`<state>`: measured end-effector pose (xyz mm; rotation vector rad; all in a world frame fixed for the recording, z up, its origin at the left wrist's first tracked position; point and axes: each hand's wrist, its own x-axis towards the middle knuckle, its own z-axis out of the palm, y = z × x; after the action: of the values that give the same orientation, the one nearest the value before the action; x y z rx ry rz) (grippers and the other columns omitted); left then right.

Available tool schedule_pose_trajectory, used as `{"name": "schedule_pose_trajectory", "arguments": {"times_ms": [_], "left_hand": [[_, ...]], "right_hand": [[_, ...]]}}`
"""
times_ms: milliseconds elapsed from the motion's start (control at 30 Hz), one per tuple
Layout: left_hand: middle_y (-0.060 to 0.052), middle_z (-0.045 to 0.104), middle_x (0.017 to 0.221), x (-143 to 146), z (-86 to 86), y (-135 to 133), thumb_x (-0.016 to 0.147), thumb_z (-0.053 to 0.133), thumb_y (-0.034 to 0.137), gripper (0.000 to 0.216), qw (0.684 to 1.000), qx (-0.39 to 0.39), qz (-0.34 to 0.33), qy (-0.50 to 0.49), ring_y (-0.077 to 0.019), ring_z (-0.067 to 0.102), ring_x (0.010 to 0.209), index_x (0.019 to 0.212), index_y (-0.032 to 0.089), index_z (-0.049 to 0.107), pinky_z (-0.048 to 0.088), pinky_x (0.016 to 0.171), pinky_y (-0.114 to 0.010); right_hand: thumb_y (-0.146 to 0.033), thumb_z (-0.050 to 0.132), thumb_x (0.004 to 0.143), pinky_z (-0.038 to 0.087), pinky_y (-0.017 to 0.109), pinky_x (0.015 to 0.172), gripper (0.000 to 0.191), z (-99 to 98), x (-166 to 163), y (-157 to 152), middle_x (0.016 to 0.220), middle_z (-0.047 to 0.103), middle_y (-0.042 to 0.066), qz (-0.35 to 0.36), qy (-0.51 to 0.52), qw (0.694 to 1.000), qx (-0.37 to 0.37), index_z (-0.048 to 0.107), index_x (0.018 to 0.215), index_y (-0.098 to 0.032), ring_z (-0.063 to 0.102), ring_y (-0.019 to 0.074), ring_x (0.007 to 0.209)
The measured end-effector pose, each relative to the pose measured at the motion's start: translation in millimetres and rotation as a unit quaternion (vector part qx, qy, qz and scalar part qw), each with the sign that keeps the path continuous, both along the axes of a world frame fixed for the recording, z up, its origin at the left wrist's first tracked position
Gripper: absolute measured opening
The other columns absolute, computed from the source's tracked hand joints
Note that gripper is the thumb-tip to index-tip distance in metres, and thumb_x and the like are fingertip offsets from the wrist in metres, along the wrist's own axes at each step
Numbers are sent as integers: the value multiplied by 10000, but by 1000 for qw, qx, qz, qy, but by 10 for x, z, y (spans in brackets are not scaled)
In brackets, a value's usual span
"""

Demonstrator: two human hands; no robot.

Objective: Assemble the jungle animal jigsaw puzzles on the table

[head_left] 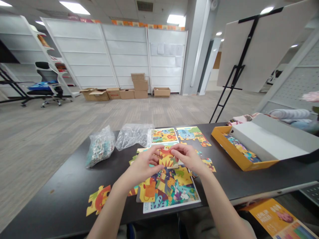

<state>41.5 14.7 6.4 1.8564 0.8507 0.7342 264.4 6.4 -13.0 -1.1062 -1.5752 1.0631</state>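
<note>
Both my hands meet over a colourful jigsaw puzzle lying on a black table. My left hand and my right hand pinch the two sides of an orange and yellow puzzle piece, held just above the partly joined pieces. More loose pieces lie around the hands. A separate orange and yellow piece rests at the near left of the table.
Two plastic bags of pieces sit at the table's far left. Two joined puzzle sections lie behind my hands. An orange box with a grey lid stands at the right. An easel, shelves and cardboard boxes stand beyond.
</note>
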Motion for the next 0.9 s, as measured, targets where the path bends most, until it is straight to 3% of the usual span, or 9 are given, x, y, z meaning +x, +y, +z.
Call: {"name": "schedule_pose_trajectory", "arguments": {"times_ms": [200,367,600,900], "left_hand": [[-17,642,984,-61,-8,10,801,641,246,528,998,2,20,59,-131,682,726,1315,242,524,591,713,-301],[-45,710,933,-200,45,42,815,635,315,381,989,53,58,123,-158,676,721,1179,202,626,562,669,-288],[-68,739,980,-713,174,65,851,576,470,451,962,59,112,241,-189,680,729,1200,188,618,551,655,-305],[-81,732,1079,-1441,187,-166,521,760,423,585,882,-9,162,442,-320,676,1021,1064,226,667,523,785,-345]], "right_hand": [[-363,575,910,420,252,559,215,-31,3,17,733,622,0,-2,-75,997,-2,696,902,-185,505,116,591],[-314,547,925,380,250,559,206,-67,8,21,697,628,-5,-7,-151,988,14,711,909,-189,486,119,576],[-270,540,934,400,275,635,210,-154,24,50,802,722,35,-36,-282,958,44,733,885,-203,583,158,659],[-290,516,956,368,270,615,249,-172,24,66,804,727,51,-58,-354,933,42,704,814,-210,603,171,666]]}}
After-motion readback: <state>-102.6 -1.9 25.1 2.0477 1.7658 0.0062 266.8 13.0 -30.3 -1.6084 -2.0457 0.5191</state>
